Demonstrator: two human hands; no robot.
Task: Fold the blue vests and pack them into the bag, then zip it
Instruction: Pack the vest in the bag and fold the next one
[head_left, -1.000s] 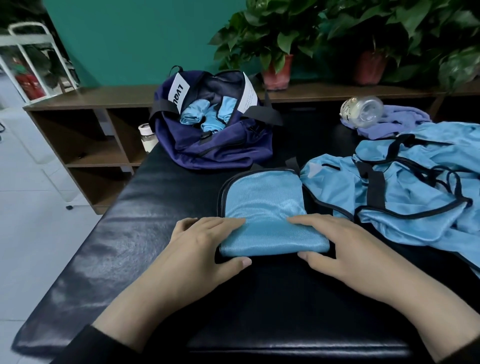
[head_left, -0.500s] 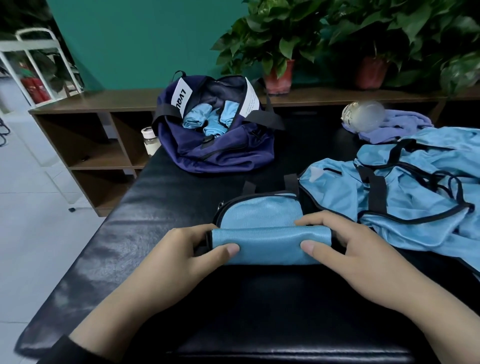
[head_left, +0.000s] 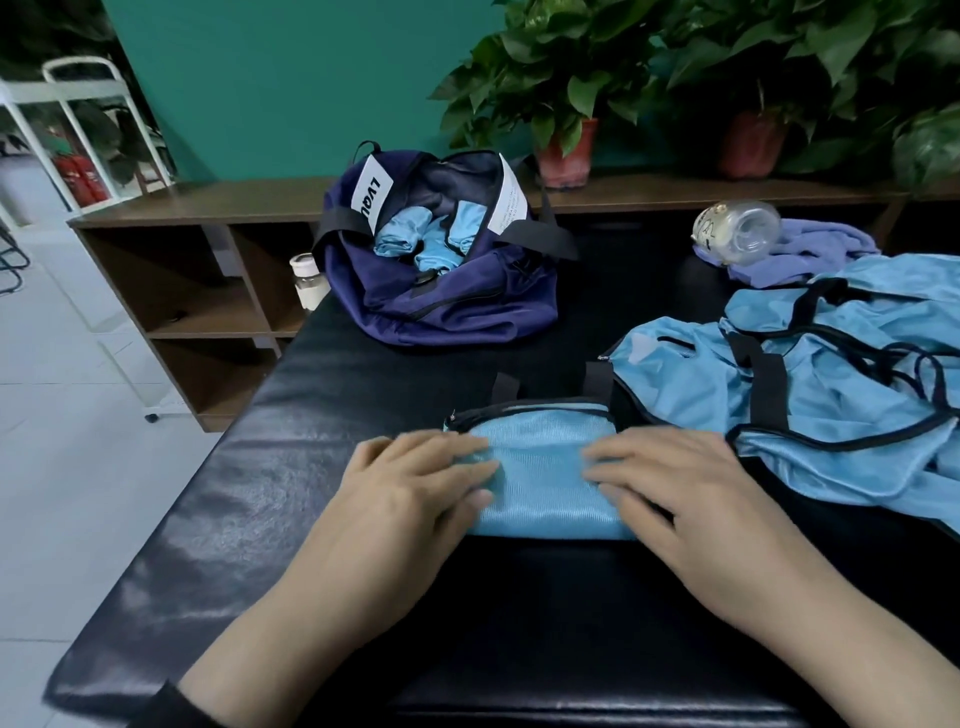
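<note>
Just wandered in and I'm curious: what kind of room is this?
Probably an office or studio corner, not a home: a black padded bench, low wooden shelving with potted plants, tiled floor, teal wall.

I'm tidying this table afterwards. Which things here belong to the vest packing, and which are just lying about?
Part of the job:
rolled vest under left hand and right hand
loose vests
navy bag, open, vests inside

Lying about:
clear bottle
purple cloth
small white-capped bottle
potted plants
</note>
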